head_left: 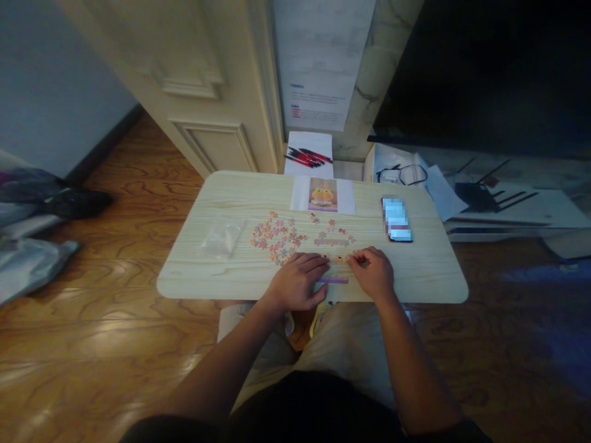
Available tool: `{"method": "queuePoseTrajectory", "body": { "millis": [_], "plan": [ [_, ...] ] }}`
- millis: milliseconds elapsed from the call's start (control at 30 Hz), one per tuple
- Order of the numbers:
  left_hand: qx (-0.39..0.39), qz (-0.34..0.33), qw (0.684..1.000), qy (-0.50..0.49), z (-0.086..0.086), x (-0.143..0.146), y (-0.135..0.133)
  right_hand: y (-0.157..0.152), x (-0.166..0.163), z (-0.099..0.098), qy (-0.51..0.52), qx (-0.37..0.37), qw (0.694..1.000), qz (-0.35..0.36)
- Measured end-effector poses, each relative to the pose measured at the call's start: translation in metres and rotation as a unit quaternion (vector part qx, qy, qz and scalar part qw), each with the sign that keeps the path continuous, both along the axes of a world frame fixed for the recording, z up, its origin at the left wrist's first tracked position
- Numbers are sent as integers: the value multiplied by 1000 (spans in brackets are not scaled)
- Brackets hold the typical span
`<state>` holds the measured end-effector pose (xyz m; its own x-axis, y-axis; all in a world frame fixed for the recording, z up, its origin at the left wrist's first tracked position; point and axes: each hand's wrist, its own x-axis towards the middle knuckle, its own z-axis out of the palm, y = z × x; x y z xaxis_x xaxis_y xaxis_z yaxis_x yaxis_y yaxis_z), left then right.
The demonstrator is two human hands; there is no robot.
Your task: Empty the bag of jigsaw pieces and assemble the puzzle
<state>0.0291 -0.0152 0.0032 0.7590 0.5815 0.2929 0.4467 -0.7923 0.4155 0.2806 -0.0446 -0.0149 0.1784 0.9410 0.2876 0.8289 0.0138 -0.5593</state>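
Observation:
Jigsaw pieces (277,237) lie in a loose pile left of the table's middle. My left hand (300,283) rests palm down beside the pile, fingers stretched out, their tips at the left end of a joined yellow strip (338,259). At that strip's right end, my right hand (375,271) pinches a small puzzle piece, mostly hidden by the fingers. A joined purple strip (337,280) lies nearer to me, partly under my left hand. Farther off are a joined pinkish strip (331,242) and several loose pieces. A printed picture (323,194) of a yellow figure lies at the far edge.
A clear plastic bag (221,239) lies on the left of the table (194,286). On the right is a phone (397,219) with its screen lit. Red and black pens (308,157) lie on paper beyond the far edge, near a white box (397,161) with a cable.

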Motion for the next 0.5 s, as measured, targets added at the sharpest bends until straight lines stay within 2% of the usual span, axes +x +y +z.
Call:
{"method": "queuePoseTrajectory", "body": {
  "millis": [300,500],
  "plan": [
    [7,-5,1000,6,0,0,1,-1,0,0,14,2,1000,3],
    [10,0,1000,5,-2,0,0,-5,2,-1,-2,24,998,59]
  ]
}}
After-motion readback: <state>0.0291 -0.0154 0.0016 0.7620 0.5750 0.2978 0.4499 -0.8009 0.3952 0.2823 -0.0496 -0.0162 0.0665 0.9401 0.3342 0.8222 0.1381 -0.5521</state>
